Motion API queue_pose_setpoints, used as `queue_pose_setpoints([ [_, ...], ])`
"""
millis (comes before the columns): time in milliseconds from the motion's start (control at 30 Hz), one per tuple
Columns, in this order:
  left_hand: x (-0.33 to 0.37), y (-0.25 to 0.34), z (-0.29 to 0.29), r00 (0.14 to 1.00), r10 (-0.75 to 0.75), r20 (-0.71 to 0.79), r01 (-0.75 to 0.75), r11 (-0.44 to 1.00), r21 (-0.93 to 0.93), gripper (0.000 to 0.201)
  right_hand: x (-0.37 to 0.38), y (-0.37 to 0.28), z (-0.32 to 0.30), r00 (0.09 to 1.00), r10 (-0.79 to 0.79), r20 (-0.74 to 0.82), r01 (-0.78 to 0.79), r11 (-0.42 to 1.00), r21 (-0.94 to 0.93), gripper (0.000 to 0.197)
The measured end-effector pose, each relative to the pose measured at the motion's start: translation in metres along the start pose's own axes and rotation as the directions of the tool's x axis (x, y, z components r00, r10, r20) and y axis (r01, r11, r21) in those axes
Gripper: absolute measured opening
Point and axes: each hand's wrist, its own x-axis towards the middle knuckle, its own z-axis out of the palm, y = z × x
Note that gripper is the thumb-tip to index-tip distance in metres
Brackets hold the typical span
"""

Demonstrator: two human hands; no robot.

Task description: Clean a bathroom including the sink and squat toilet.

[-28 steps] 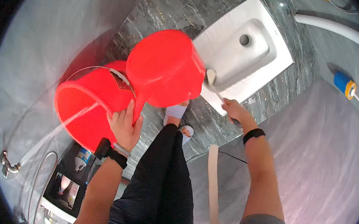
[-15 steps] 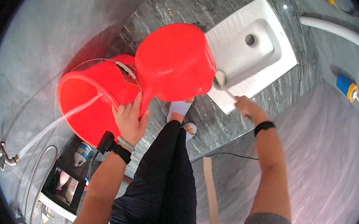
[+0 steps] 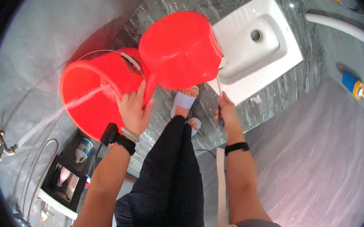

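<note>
The left hand (image 3: 134, 109), with fingers partly extended, lies at the rim of a large round red plastic bucket (image 3: 84, 116); the handle of a round red plastic dipper (image 3: 181, 50) also meets it, but I cannot tell how firmly its grip closes. The right hand (image 3: 228, 113) has its grip closed around a thin pale-shafted brush (image 3: 219, 85), whose head, partly hidden by the dipper, is at the white ceramic squat toilet (image 3: 241, 54). Water runs from a metal tap (image 3: 7, 150) into the bucket.

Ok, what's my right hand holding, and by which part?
Your right hand holds a slim pale tool, probably a brush, by its dark handle.
</note>
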Motion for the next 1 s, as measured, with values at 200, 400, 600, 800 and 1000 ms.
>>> queue_pose_setpoints([
  [200,0.008,0.003,0.004,0.999,0.044,-0.032,-0.043,0.999,0.017,0.058,-0.016,0.148,-0.074,0.908,-0.411,-0.084,0.058,0.321,-0.945,0.062],
  [400,0.009,0.007,0.011,0.996,0.078,-0.046,-0.077,0.996,0.035,0.059,0.031,0.005,-0.172,0.726,-0.601,-0.335,-0.11,0.379,-0.919,0.062],
  [600,0.006,0.012,0.009,0.996,0.073,-0.054,-0.071,0.997,0.04,0.059,-0.022,0.116,-0.154,0.866,-0.319,-0.386,-0.189,0.505,-0.842,0.056],
  [800,-0.006,0.006,-0.027,0.999,-0.028,-0.02,0.02,0.944,-0.329,0.06,-0.1,0.102,-0.14,0.937,-0.191,-0.294,0.017,0.863,-0.505,0.058],
  [1000,-0.089,0.029,-0.133,0.93,-0.367,-0.028,0.114,0.36,-0.926,0.055,-0.21,0.061,-0.083,0.921,-0.281,-0.271,0.293,0.956,0.006,0.061],
])
